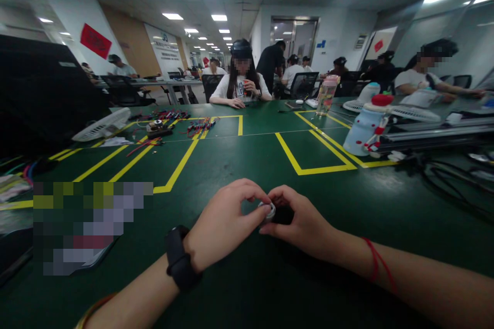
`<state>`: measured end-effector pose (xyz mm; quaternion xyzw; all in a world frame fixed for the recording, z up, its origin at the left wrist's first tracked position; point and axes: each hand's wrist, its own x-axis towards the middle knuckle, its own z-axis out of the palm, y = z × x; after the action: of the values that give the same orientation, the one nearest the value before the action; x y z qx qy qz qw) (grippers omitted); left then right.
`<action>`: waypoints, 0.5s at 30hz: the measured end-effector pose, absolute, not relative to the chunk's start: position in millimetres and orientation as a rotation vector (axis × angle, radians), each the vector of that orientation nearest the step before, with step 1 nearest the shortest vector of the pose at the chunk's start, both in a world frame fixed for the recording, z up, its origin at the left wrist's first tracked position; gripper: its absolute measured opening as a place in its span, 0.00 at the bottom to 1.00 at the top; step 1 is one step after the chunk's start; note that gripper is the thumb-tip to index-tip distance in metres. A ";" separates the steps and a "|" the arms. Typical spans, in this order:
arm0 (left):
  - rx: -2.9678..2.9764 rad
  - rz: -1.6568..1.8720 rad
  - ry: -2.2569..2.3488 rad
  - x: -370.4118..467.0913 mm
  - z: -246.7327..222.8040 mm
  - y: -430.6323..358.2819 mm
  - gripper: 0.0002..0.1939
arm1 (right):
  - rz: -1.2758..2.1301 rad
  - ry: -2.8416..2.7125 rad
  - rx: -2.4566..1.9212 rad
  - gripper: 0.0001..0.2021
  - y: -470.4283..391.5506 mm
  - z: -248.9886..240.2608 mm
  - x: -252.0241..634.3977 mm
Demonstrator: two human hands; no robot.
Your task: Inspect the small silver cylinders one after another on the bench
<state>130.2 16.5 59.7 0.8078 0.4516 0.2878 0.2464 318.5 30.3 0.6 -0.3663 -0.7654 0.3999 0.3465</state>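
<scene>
- Currently my head feed has both hands meeting over the bench [231, 164], at a small silvery round piece [272, 210]; that's my ref pt, too small & covered to ID.
- L hand [227, 213]: thumb & index nearly closed, tips pinching the piece's near-left edge; dark watch [181, 258] on wrist.
- R hand [304, 221]: half open, thumb & fingers curved round the piece's R side, dark gap btwn palm & piece; can't tell if it's gripping. Red cord [373, 257] on forearm.
- Far L of the piece: tangled wires [198, 127], white fan [102, 125], then big black monitor [42, 97].
- Far R of the piece: blue bottle [358, 131] w/ red top, pink-capped bottle [328, 96] further off, black cables [443, 180] at bench edge side.
- Straight beyond the piece: seated person [224, 87], white top, dark cap, one hand raised w/ sth orange.
- Yellow tape [328, 170] marks out bench areas L & R beyond the piece.
</scene>
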 end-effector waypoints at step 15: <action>2.102 0.612 1.409 115.4 22.5 14.8 0.07 | 1.039 -1.973 -0.980 0.23 30.7 1.2 319.6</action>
<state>115.4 14.8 22.5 0.7783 0.5218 0.2266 0.2658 319.6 30.7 1.2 -0.3776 -0.7600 0.4004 0.3456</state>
